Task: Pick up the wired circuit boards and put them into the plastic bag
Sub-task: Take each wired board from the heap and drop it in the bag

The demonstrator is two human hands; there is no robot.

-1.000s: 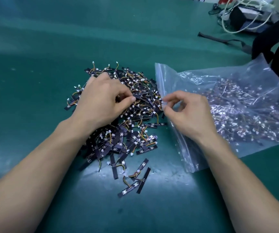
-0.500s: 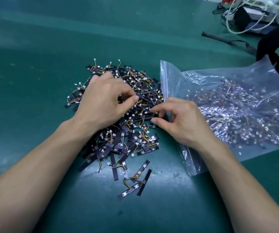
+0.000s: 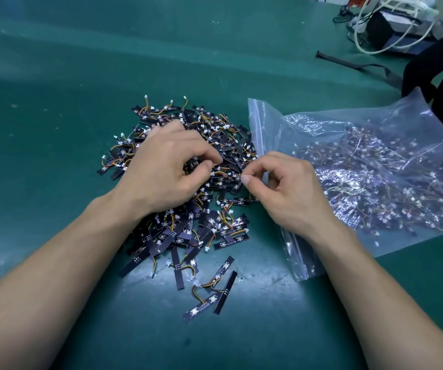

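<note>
Circuit boards [image 3: 224, 146] heaped just beside plastic bag [image 3: 321, 124]; black strap [image 3: 353, 64] beyond.

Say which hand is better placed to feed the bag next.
Right, probably. The right hand pinches at the edge of the wired circuit boards beside the mouth of the plastic bag; the left hand grips some farther from it.
</note>
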